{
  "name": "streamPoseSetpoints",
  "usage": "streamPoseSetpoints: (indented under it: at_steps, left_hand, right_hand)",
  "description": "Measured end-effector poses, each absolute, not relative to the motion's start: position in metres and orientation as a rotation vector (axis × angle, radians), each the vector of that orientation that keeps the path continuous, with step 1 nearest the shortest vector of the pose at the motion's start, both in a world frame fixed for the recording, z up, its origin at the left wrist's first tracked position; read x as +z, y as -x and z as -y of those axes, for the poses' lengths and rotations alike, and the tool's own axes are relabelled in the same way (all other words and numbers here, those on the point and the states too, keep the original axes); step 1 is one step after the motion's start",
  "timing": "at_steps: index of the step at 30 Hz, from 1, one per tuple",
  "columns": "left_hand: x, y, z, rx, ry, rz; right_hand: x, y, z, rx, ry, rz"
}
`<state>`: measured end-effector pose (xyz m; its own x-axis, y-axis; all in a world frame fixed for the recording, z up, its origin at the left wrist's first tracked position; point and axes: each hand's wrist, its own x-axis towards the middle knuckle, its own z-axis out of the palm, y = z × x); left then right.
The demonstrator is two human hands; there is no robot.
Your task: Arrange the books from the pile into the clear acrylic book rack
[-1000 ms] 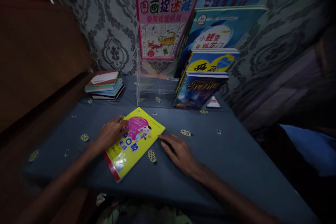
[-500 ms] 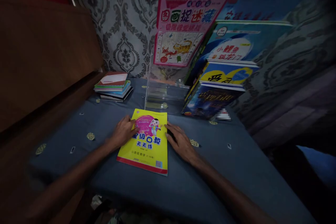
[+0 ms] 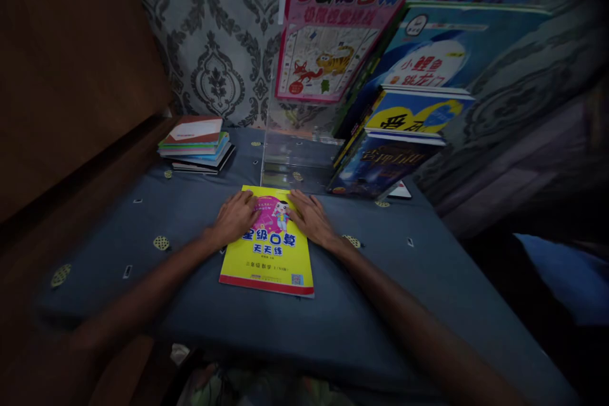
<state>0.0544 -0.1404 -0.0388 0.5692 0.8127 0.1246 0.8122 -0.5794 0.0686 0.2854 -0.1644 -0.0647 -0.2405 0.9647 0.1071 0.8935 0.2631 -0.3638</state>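
Observation:
A yellow children's workbook (image 3: 269,257) with a pink circle and a cartoon child on its cover lies flat on the blue-covered table (image 3: 394,292), its top edge near a clear acrylic stand (image 3: 290,162). My left hand (image 3: 234,217) rests flat on the book's upper left corner, fingers stretched out. My right hand (image 3: 311,221) lies flat on the upper right corner, fingers spread the same way. Neither hand grips the book.
A pink puzzle book (image 3: 337,25) stands upright in the acrylic stand. Several blue and yellow books (image 3: 404,127) lean to its right. A small stack of thin books (image 3: 195,144) lies at the back left. A wooden panel (image 3: 71,89) borders the left side.
The yellow book has turned from a slant to square with me and slid toward the stand. Both hands have moved onto its top corners.

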Motion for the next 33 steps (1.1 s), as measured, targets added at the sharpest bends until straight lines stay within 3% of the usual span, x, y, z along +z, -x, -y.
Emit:
streamPoseSetpoints:
  at_steps: [8,20,33]
  left_hand:
    - [-0.046,-0.053,0.143,0.320,-2.803,-1.451]
    - [-0.052,-0.054,0.145,0.355,-2.777,-1.494]
    - [-0.041,-0.066,0.191,0.340,-2.863,-1.376]
  right_hand:
    - [-0.070,-0.299,0.184,0.279,1.744,2.157]
    - [-0.059,-0.302,0.300,0.461,1.620,2.368]
    - [-0.049,-0.290,0.318,0.413,1.646,2.351]
